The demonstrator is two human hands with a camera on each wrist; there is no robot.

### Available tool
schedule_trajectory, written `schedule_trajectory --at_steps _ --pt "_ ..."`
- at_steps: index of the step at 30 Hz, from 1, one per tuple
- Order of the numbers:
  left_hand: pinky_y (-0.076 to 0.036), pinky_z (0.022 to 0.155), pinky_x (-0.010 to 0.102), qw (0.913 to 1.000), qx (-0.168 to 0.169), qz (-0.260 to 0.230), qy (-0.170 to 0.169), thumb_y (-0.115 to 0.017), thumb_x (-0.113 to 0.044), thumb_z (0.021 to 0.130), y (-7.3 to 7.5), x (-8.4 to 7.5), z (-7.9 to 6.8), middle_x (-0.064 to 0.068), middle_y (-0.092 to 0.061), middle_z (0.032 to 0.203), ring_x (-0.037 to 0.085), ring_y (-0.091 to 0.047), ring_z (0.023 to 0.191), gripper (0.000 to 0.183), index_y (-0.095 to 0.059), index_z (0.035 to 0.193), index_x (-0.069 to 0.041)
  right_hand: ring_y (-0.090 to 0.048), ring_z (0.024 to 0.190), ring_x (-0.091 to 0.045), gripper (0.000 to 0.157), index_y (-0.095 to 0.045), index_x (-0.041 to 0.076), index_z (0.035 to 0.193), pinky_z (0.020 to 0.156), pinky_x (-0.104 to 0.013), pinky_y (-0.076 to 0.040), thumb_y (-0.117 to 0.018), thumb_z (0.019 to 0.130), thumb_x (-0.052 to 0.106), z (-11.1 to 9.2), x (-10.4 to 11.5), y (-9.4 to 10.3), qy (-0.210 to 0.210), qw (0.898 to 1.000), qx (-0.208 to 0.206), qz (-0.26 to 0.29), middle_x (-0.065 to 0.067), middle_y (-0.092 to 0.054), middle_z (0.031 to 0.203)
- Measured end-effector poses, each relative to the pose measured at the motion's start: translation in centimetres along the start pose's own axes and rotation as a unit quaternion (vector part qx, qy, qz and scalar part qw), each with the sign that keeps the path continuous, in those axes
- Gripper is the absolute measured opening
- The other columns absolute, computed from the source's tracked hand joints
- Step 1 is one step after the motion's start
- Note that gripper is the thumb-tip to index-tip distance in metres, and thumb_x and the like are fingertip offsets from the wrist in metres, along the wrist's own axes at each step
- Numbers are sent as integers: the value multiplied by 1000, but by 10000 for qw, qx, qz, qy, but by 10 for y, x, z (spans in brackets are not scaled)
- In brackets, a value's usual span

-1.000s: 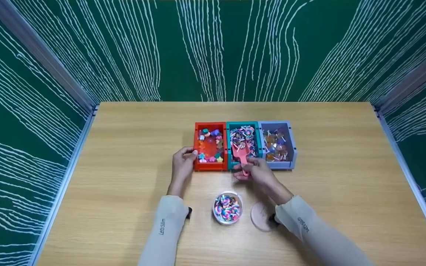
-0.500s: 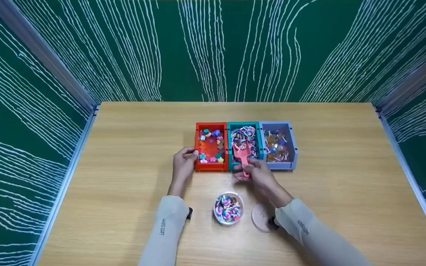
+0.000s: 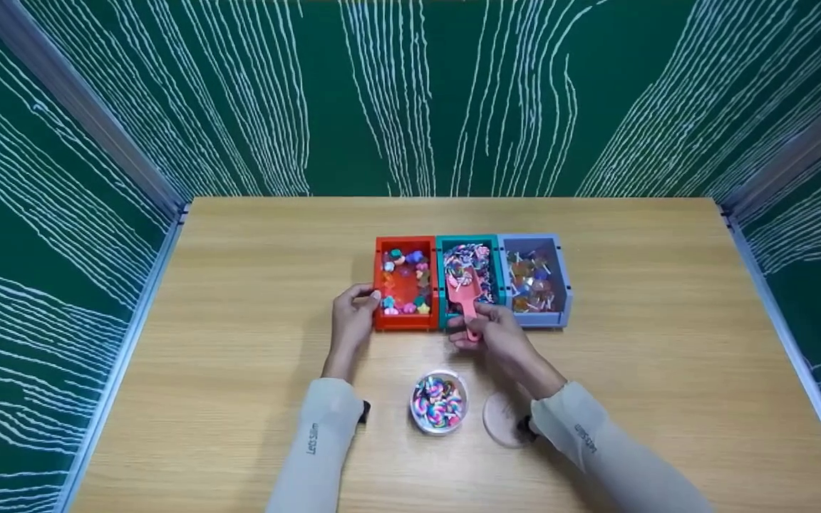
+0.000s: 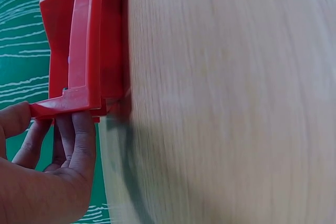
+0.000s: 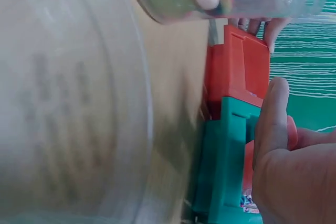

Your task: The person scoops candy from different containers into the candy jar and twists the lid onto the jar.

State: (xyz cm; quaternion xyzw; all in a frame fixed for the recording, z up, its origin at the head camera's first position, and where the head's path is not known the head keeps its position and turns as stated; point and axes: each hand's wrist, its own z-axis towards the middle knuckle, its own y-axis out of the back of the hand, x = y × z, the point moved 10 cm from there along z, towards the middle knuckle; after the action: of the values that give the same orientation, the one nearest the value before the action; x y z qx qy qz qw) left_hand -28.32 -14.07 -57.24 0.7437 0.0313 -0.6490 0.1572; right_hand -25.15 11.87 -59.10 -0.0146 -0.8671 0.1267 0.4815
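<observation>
My left hand (image 3: 352,324) grips the left wall of the red bin (image 3: 405,322), thumb at the rim and fingers against the outer side, as the left wrist view shows. My right hand (image 3: 507,338) holds a pink scoop (image 3: 465,293) by its handle over the teal bin (image 3: 503,296), the middle one. Small swirled lollipops (image 3: 460,276) lie at the scoop's front; more fill the bin behind it. In the right wrist view the hand hides most of the scoop (image 5: 248,167). Colourful small figures line the sides of the red bin.
A lilac bin (image 3: 565,285) with wrapped lollipops adjoins the teal one on the right. In front stands a clear jar (image 3: 439,371) of swirled lollipops, with a round lid (image 3: 499,420) flat beside it, near my right sleeve (image 3: 585,427).
The scoop's bowl shows more clearly now, with lollipops resting nearer its front and some shifted in the bin behind. My right hand has barely moved; the left hand keeps its grip on the red bin.
</observation>
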Motion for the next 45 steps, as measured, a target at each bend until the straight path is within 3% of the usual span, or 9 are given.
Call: schedule_trajectory --at_steps 7,14,24,31,45 --pt "-51 98 44 9999 70 48 117 -66 -4 99 -1 3 -3 22 -73 117 33 -66 109 23 -74 117 8 -76 85 -22 35 -47 -9 144 84 -34 -63 -41 111 -1 0 -3 -2 18 10000 32 3 -20 -72 117" --pt "-52 92 39 9998 76 36 197 -66 -3 99 -2 7 -5 21 -72 115 30 -65 105 22 -74 117 8 -75 85 -21 38 -46 -8 147 84 -32 -63 -40 110 -1 0 -1 0 175 9998 -34 -123 -20 -71 117" --pt "-51 94 41 9999 77 126 -83 -67 -2 98 -1 0 -2 23 -73 115 34 -66 109 23 -73 116 10 -76 77 -18 28 -49 -17 132 76 -30 -64 -40 108 -6 6 12 -10 599 9982 63 32 -17 -75 102" --pt "-50 98 44 10000 53 65 17 -67 -2 99 -1 3 -1 23 -73 116 35 -64 112 23 -73 118 9 -75 80 -20 37 -46 -14 144 79 -31 -64 -37 109 -5 7 11 -8 588 9981 -26 -183 -18 -72 107" --pt "-50 100 45 9999 72 71 -76 -67 -3 98 -1 -1 1 23 -74 117 35 -66 111 24 -74 117 9 -76 79 -21 38 -42 -15 146 80 -31 -63 -37 110 -4 12 23 -12 424 9989 -64 -167 -21 -72 110"
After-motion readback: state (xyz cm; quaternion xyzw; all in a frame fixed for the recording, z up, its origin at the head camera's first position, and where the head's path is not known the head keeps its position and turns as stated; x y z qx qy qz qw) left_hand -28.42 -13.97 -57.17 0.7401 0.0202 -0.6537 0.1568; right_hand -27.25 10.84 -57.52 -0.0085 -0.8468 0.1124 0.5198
